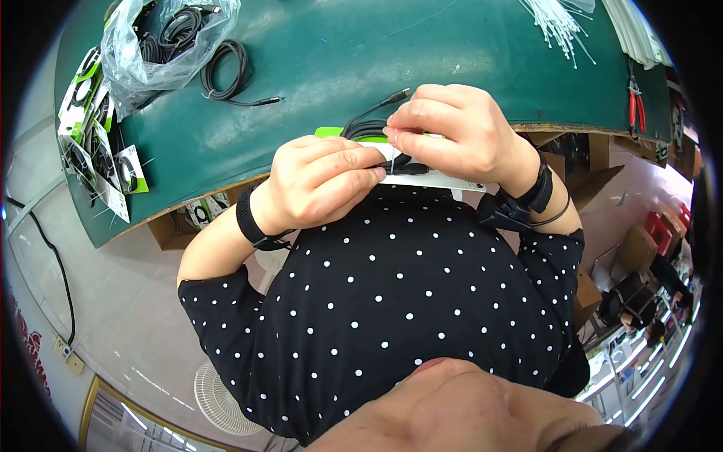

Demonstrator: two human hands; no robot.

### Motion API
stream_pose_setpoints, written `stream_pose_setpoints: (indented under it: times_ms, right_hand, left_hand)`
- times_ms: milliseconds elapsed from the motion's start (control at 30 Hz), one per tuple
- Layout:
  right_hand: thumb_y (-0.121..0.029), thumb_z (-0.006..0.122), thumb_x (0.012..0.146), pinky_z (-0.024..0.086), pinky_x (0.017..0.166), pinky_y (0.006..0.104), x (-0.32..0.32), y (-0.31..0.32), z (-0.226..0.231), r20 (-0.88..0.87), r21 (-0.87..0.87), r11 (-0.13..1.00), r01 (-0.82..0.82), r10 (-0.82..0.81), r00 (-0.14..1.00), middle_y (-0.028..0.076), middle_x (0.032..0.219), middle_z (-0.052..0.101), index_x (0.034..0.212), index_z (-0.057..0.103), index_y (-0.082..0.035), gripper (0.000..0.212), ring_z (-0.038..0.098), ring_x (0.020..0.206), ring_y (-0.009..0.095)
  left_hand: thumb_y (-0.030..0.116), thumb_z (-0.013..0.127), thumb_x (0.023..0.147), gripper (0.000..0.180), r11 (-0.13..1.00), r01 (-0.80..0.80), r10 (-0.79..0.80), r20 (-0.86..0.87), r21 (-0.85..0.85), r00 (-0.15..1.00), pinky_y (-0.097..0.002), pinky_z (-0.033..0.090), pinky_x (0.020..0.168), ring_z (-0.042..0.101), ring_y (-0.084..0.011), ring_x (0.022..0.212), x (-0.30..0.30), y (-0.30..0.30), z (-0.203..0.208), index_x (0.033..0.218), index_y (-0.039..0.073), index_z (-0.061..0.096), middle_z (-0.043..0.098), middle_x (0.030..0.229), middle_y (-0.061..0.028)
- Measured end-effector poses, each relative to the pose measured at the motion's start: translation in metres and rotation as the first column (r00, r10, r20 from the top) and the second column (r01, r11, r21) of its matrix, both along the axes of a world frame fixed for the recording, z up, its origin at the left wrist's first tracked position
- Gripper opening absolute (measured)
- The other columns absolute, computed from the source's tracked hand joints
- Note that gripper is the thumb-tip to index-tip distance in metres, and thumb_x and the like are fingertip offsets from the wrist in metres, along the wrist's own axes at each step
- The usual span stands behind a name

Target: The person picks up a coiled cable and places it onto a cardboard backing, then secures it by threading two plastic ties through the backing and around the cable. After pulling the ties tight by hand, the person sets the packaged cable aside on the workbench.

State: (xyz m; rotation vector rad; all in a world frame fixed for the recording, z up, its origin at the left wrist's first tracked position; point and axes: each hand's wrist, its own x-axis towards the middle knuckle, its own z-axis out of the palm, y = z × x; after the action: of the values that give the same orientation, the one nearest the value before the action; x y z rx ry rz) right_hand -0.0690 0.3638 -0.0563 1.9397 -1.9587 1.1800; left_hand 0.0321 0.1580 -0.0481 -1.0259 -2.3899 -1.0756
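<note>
With the black cable [369, 130] on its card [444, 181] over the table's [339, 68] near edge, your left hand [327, 181] closed on both and your right hand [456, 132] pinching, apparently, the white tie [392, 160], snug it evenly, no kinks.

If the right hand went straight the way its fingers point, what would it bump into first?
Probably the black cable on the card, just ahead of the right hand. Depth is unclear, so the hand may already be touching it.
</note>
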Motion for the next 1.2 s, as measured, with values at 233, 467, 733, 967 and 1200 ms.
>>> stream_pose_setpoints:
  times_ms: [233,467,733,967,1200]
  right_hand:
    - [-0.006,0.067,0.065,0.046,0.048,0.0262,0.0047,0.003,0.0083,-0.133,0.075,0.997,0.023,-0.013,0.991,0.008,0.083,0.062,0.077,0.061,-0.002,0.014,0.059,0.064,0.018]
    - [-0.008,0.065,0.066,0.045,0.048,0.0257,0.0058,0.005,0.0064,-0.15,0.075,0.997,0.03,-0.019,0.989,0.008,0.083,0.063,0.077,0.061,-0.002,0.013,0.059,0.065,0.018]
    - [-0.009,0.065,0.067,0.046,0.048,0.0261,0.0057,0.004,0.0042,-0.112,0.069,0.997,0.021,-0.013,0.994,0.009,0.082,0.063,0.076,0.061,-0.001,0.013,0.059,0.065,0.017]
    - [-0.009,0.065,0.067,0.046,0.049,0.0264,0.0063,0.0038,0.004,-0.104,0.071,0.997,0.01,-0.003,0.995,0.009,0.082,0.063,0.076,0.062,-0.001,0.013,0.06,0.065,0.018]
    - [-0.009,0.065,0.068,0.046,0.048,0.0271,0.0076,0.0041,0.0042,-0.092,0.067,0.997,-0.026,0.032,0.995,0.009,0.083,0.063,0.077,0.062,0.0,0.013,0.06,0.065,0.019]
  left_hand:
    - [-0.002,0.074,0.062,0.019,1.0,-0.02,0.019,0.035,0.006,0.999,-0.0289,0.053,0.059,0.067,-0.0223,0.069,0.0,0.0013,0.0005,0.078,0.002,0.066,0.068,0.083,-0.0104]
    - [-0.001,0.073,0.059,0.022,0.999,-0.029,0.03,0.091,-0.021,0.995,-0.0291,0.052,0.059,0.067,-0.0232,0.069,-0.0003,0.0023,0.0022,0.08,0.002,0.066,0.068,0.084,-0.0106]
    - [0.005,0.072,0.069,0.013,0.999,-0.036,0.038,0.06,-0.03,0.998,-0.0277,0.053,0.059,0.068,-0.019,0.071,-0.0015,0.0025,0.0029,0.079,0.004,0.065,0.067,0.085,-0.0073]
    - [0.004,0.073,0.068,0.014,0.999,-0.034,0.036,0.065,-0.035,0.997,-0.028,0.053,0.059,0.068,-0.0194,0.071,-0.001,0.0033,0.0032,0.079,0.004,0.065,0.067,0.084,-0.0075]
    - [0.002,0.073,0.065,0.016,0.999,-0.033,0.035,0.059,-0.028,0.998,-0.0283,0.052,0.059,0.067,-0.0205,0.071,0.0,0.0032,0.0021,0.079,0.004,0.066,0.068,0.084,-0.0085]
